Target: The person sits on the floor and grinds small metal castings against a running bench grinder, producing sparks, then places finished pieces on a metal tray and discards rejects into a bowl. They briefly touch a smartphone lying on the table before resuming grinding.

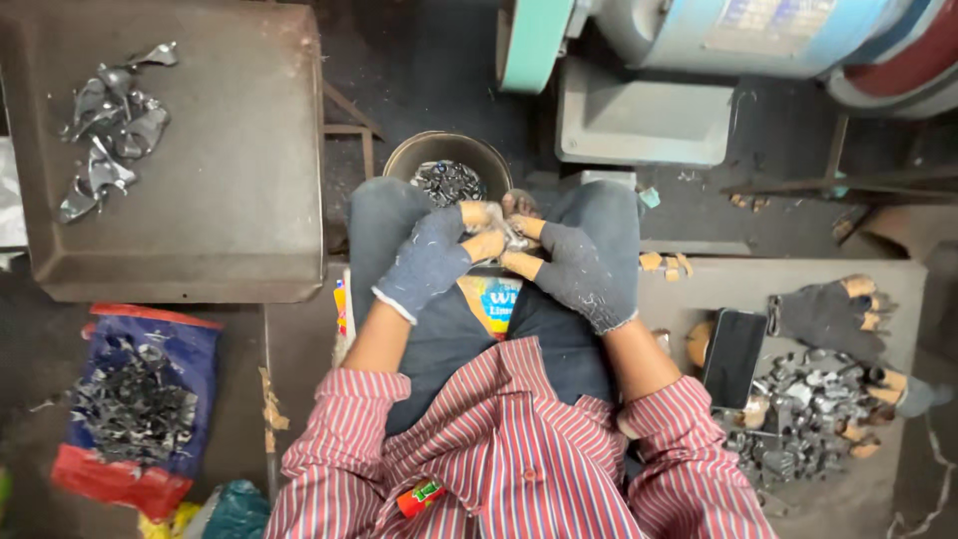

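Bucket [399, 160] blocks ahead; tray [230, 150] bare centre open; phone [733, 357] crowds right.

A blue sack with red ends [150, 344] lay open on the floor at the lower left, holding dark metal scrap, and a small orange-and-green packet [421, 497] poked from the striped shirt at the bottom centre. A label in blue, yellow and white [496, 299] showed on the lap just below the gloved hands. A dark phone [734, 357], its screen black, lay on the counter to the right, and a pale blue label [773, 13] sat on the machine at the top.
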